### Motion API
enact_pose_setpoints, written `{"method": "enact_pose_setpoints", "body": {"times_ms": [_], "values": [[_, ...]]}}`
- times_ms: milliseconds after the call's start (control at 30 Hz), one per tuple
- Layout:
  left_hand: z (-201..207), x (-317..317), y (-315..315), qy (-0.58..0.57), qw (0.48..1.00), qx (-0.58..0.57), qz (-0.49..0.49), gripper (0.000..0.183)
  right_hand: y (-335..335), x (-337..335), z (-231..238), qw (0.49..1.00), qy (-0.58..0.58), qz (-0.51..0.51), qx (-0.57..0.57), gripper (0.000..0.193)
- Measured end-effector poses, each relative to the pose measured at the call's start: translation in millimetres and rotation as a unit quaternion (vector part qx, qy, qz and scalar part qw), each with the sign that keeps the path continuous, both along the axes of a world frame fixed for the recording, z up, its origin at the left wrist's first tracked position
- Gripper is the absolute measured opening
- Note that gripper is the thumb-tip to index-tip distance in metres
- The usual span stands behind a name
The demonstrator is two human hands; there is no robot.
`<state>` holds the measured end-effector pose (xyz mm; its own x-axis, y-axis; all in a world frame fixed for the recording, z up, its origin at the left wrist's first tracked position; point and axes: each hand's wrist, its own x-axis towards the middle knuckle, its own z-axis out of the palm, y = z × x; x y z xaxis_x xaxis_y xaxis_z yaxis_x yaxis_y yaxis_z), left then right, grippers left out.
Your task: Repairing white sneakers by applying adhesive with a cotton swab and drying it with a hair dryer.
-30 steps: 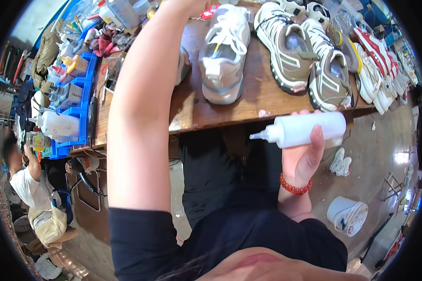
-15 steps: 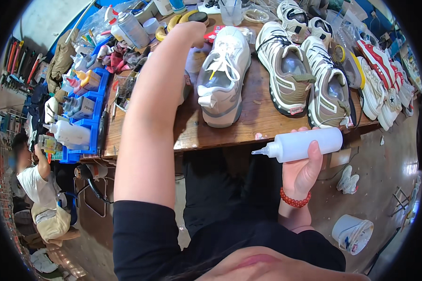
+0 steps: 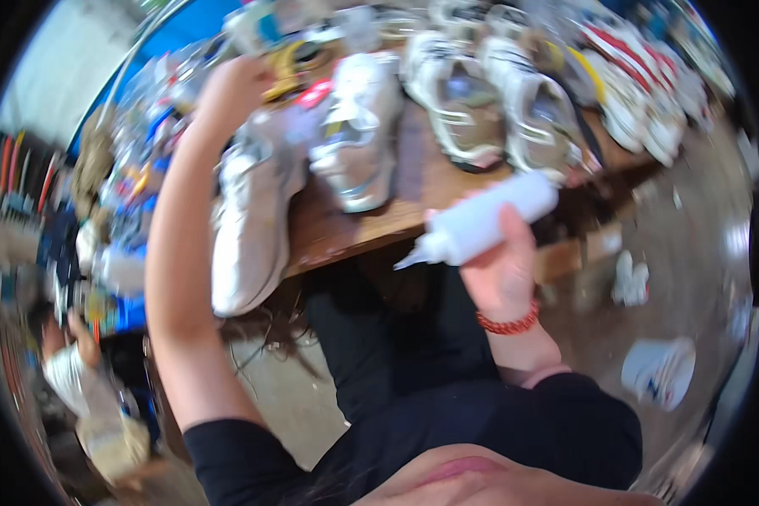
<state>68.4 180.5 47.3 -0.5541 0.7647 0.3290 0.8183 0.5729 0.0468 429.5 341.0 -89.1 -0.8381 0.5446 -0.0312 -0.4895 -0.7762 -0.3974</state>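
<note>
My right hand (image 3: 504,266) grips a translucent white squeeze bottle (image 3: 487,221) in front of the table's near edge. The bottle lies slanted, its narrow clear nozzle down to the left. My left arm stretches across the table. Its hand (image 3: 234,91) is blurred at the far left, close to some yellow items (image 3: 285,72), and its fingers cannot be made out. Beside that forearm lies a whitish shoe (image 3: 251,223), toe toward me and overhanging the edge. Right of it stands a white lace-up sneaker (image 3: 354,139), heel toward me.
White-and-olive sneakers (image 3: 468,126) stand further right, then white shoes and a red-and-white one (image 3: 620,51). Bottles and a blue bin (image 3: 131,312) crowd the left. A white bucket (image 3: 659,371) and small white shoes (image 3: 631,280) are on the floor. Another person (image 3: 72,371) is at far left.
The view has swung and blurred. My left hand is further left over the table, and the whitish shoe beside that arm now shows. The squeeze bottle slants more, still in my right hand.
</note>
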Motion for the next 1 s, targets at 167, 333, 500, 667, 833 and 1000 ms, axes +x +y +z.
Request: {"method": "enact_pose_setpoints", "body": {"times_ms": [167,333,500,667,833,1000], "values": [[-14,185,-41,-0.125,0.966,0.227,-0.009,0.011,-19,0,11,0.98,0.028,0.192,-0.036,0.047],[-110,273,-51,-0.301,0.917,0.259,-0.028,0.013,-43,-4,4,0.957,0.064,0.28,-0.046,0.048],[-151,298,-77,-0.37,0.87,0.321,0.058,0.019,-55,-9,-3,0.942,0.042,0.328,-0.052,0.051],[-149,299,-87,-0.34,0.915,0.188,0.112,0.02,-11,20,0,0.978,0.064,0.198,-0.005,0.053],[-140,307,-40,-0.236,0.955,0.173,0.054,0.021,77,57,-27,0.991,-0.012,-0.118,-0.061,0.043],[-121,308,119,-0.017,0.934,0.216,-0.283,0.03,136,96,-19,0.949,0.031,-0.254,-0.187,0.028]]}}
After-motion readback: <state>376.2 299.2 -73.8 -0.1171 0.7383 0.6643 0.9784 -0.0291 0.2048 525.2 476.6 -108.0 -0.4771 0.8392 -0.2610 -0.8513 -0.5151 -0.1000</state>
